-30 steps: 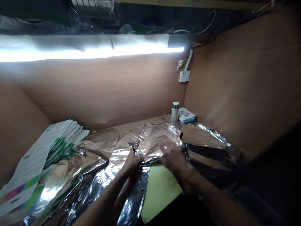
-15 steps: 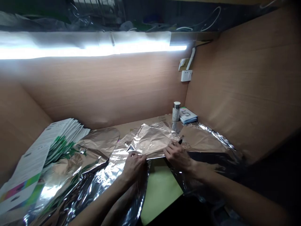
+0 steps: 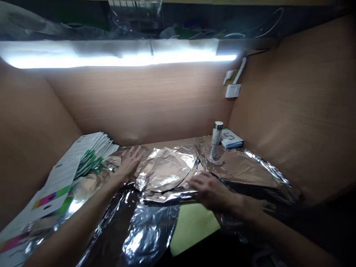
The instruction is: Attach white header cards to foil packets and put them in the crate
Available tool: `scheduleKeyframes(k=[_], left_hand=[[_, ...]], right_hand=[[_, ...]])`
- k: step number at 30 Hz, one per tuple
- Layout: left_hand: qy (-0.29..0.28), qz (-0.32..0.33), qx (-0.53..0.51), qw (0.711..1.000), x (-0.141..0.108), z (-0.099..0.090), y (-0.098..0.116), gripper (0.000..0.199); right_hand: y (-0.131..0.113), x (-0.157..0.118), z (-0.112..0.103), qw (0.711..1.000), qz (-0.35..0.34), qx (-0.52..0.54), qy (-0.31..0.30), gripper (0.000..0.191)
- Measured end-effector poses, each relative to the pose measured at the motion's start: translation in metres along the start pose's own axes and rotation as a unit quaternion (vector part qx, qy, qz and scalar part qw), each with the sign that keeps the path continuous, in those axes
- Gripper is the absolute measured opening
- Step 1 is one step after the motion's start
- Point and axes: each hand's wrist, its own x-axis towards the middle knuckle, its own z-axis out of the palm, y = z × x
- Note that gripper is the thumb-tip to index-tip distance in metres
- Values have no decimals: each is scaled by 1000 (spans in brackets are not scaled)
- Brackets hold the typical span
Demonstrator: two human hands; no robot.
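Observation:
Crinkled shiny foil-like film (image 3: 167, 171) lies across the middle of the work surface. My left hand (image 3: 130, 162) is over the film's left side, fingers spread, holding nothing. Near the film's right front edge is my right hand (image 3: 207, 189), slightly blurred; its fingers are bent and partly smeared, and whether they grip anything is unclear. A yellow-green sheet (image 3: 191, 226) lies in front of the film, below my right hand. Another piece of film (image 3: 151, 231) hangs at the front, left of the sheet.
Printed white and green packets (image 3: 94, 152) are stacked at the left. A flask (image 3: 217, 133) stands at the back right beside a small stack of booklets (image 3: 231, 138). More film (image 3: 247, 167) lies at the right. Brown panels (image 3: 139, 104) enclose the surface.
My left hand has let go of the film's front edge and moved left and away from me, fingers spreading. The middle film now lies flatter. The view has shifted slightly left.

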Motion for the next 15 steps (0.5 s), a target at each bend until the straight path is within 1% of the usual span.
scheduleKeyframes(k=[1,2,3,4,5,6,8,9,10,11,13,15], left_hand=[[7,-26,4,1000,-5,-5,-2,55],[4,-36,4,999,-14,-7,2,52],[-5,-32,0,999,-26,-6,12,49],[-17,-18,-9,1000,-39,-2,26,47],[-30,-7,-18,999,-54,5,44,48],[-39,7,-30,999,-69,14,63,55],[-66,62,-75,993,-96,33,97,81],[-82,83,-89,989,-106,41,112,95],[-94,97,-98,986,-113,47,123,104],[-102,103,-100,984,-117,51,131,106],[-94,99,-94,986,-118,54,142,97],[-75,97,-81,989,-113,54,149,89]], right_hand=[[13,2,0,998,59,-22,-2,29],[27,5,3,992,122,-44,-11,28],[41,8,8,982,179,-59,-24,30],[52,11,15,972,223,-66,-37,34],[60,15,24,965,251,-66,-47,38],[65,20,32,961,264,-63,-52,42],[67,30,47,961,266,-59,-44,47],[66,36,52,961,267,-62,-34,49],[66,42,56,960,270,-64,-26,51],[68,50,58,959,275,-63,-21,52],[77,66,60,954,294,-48,-25,52],[91,84,61,945,323,-23,-41,49]])
